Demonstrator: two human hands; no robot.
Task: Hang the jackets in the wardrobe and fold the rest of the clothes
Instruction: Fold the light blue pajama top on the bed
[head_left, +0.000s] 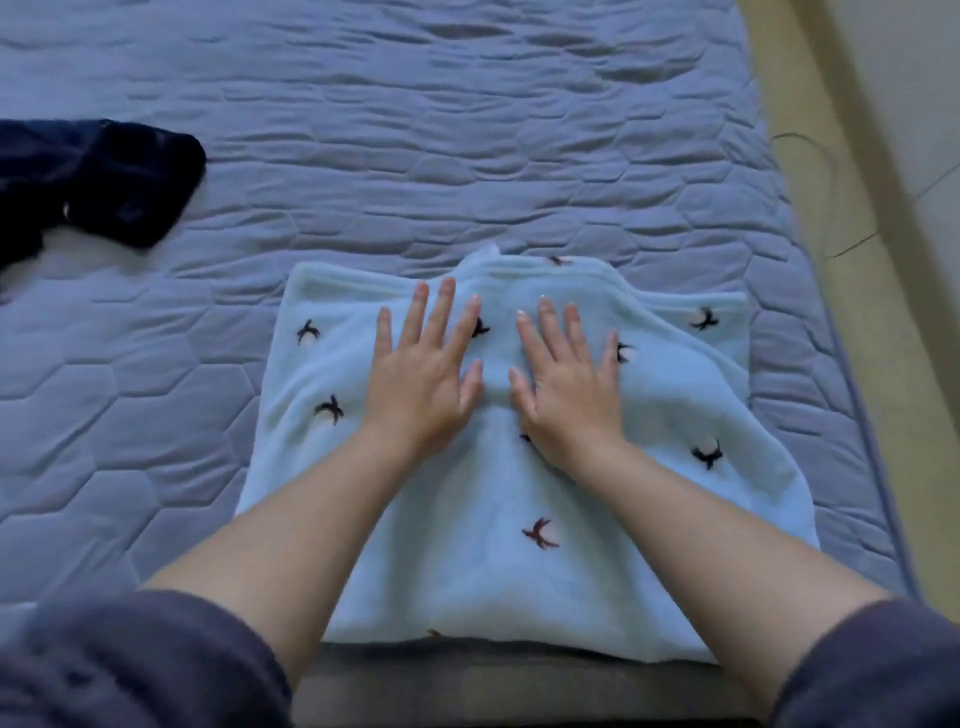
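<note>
Garment (519, 571): pale blue fleece, dark bird motifs, folded roughly rectangular on the bed's near edge
Left hand (421, 384): flat, fingers spread, pressing fleece
Right hand (566, 389): likewise
Mattress (415, 156): quilted hexagons
Dark clothing (104, 176): crumpled, far left

Bed (467, 156): fills most of the view; blue-grey quilted cover stitched in irregular hexagon shapes, rumpled toward the far end. Darker piped edge down the right side. Floor (810, 218): pale yellowish strip just beside the bed's right edge, with a thin dark cord (831, 171) looping across it. Wall (914, 78): off-white, upper right. Light: dim, cool, even.
</note>
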